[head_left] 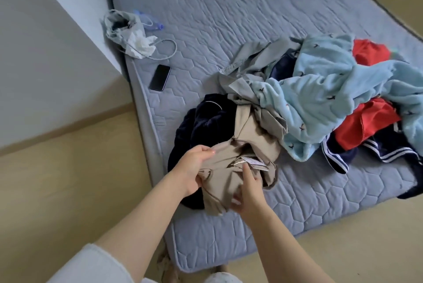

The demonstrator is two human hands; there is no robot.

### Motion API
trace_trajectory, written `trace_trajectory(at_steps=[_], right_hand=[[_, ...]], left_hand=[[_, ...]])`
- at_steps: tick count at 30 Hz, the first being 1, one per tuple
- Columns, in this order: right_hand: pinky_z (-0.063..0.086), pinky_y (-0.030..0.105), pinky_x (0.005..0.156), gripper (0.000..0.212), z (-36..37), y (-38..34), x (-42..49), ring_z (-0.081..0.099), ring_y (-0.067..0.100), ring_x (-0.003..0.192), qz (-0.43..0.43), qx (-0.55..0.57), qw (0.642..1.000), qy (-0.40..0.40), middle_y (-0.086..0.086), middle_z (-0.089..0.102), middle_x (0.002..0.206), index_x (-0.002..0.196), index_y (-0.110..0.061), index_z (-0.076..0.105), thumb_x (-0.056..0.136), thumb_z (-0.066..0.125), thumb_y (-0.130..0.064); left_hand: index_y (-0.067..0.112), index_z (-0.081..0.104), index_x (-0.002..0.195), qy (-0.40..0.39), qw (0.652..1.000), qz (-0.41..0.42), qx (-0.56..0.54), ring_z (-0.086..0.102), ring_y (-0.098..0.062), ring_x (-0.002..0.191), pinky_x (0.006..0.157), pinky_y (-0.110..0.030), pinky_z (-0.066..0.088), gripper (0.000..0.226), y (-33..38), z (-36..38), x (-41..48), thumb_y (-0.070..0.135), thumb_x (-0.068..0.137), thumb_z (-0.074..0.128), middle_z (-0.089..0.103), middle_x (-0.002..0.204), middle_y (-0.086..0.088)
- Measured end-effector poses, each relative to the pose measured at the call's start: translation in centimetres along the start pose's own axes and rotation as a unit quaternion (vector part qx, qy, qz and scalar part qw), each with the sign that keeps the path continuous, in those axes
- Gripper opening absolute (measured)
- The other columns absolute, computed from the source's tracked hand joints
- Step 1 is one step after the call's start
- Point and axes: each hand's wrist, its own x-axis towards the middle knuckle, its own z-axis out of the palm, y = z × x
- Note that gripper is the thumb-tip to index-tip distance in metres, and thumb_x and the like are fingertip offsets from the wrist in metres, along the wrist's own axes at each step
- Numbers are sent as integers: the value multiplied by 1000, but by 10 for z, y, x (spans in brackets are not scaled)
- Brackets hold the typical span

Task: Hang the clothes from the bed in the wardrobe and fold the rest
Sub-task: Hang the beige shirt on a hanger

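Observation:
A heap of clothes lies on the near right part of the bed (229, 19), which has a blue-grey quilted cover. At its near edge is a beige garment (256, 143) with a white label showing. My left hand (194, 168) grips its bunched left side. My right hand (248, 193) pinches the fabric just below the label. A dark navy fleece garment (206, 120) lies under and behind the beige one. Further right are a light blue fleece piece (320, 90), red clothing (366, 122), a grey garment (256, 58) and navy fabric with white stripes (389, 152).
A black phone (160, 77) lies on the bed near its left edge. Behind it sit a grey bag with white tissue (128, 33), a blue item (151, 24) and a cable (169, 49). A white wall (45, 42) stands on the left. Beige floor (68, 179) surrounds the bed.

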Motion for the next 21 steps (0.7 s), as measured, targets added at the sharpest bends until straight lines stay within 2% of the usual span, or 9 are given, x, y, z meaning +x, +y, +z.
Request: trace_trajectory(at_steps=[2, 4, 5, 8, 10, 14, 16, 19, 21], right_hand=[[47, 37, 83, 43, 12, -1, -14, 59, 21, 90, 67, 61, 995, -46, 4, 59, 98, 115, -16, 49, 86, 60, -46], [46, 31, 90, 26, 22, 5, -31, 63, 20, 76, 85, 103, 987, -91, 7, 67, 84, 101, -9, 60, 88, 61, -31], [44, 32, 93, 20, 27, 8, -42, 64, 24, 72, 93, 117, 983, -106, 12, 68, 77, 98, -5, 63, 90, 59, -23], [44, 43, 81, 25, 42, 23, -67, 65, 33, 65, 123, 115, 976, -140, 20, 69, 66, 87, 3, 63, 92, 52, -19], [45, 43, 74, 28, 54, 32, -81, 65, 34, 63, 124, 85, 978, -143, 20, 68, 65, 85, 2, 63, 91, 51, -22], [46, 38, 75, 24, 82, 44, -106, 58, 29, 76, 73, 61, 986, -139, 15, 61, 79, 82, 2, 59, 91, 45, -16], [50, 42, 77, 22, 95, 48, -123, 61, 33, 87, 32, 60, 986, -150, 18, 62, 93, 95, 2, 60, 88, 46, -14], [52, 40, 65, 22, 120, 47, -150, 61, 31, 76, -15, 76, 983, -165, 15, 64, 86, 103, -4, 60, 86, 50, -16], [52, 37, 68, 22, 139, 45, -167, 59, 26, 73, -59, 84, 981, -165, 13, 61, 88, 105, -7, 59, 85, 52, -13]], left_hand=[[15, 50, 67, -16, 998, -26, -53, 56, -18, 55, 56, -26, 41, 25, -2, -20, -22, 10, 91, 51, 60, 59, -3], [15, 47, 66, -26, 994, -42, -94, 59, -18, 52, 55, -25, 45, 26, -9, -43, -44, 9, 91, 49, 60, 61, -5], [14, 46, 67, -33, 993, -44, -105, 59, -18, 52, 54, -24, 46, 26, -13, -55, -54, 9, 91, 49, 60, 63, -6], [14, 45, 66, -65, 991, -38, -107, 57, -18, 53, 51, -23, 46, 25, -21, -87, -79, 8, 90, 48, 57, 63, -8], [15, 45, 65, -81, 992, -24, -97, 56, -17, 50, 47, -21, 44, 25, -22, -105, -93, 7, 88, 49, 56, 61, -6], [15, 45, 66, -70, 995, -3, -75, 54, -14, 43, 41, -16, 41, 25, -21, -139, -119, 4, 88, 48, 55, 55, -4], [16, 44, 66, -51, 997, 14, -51, 52, -13, 40, 40, -13, 39, 25, -20, -156, -130, 4, 88, 48, 54, 53, -2], [16, 46, 67, -58, 996, 49, -35, 50, -12, 42, 42, -13, 38, 25, -16, -182, -150, 2, 87, 48, 53, 56, -2], [15, 47, 66, -77, 993, 79, -52, 51, -12, 42, 42, -13, 38, 25, -9, -200, -165, 0, 87, 47, 53, 55, -3]])
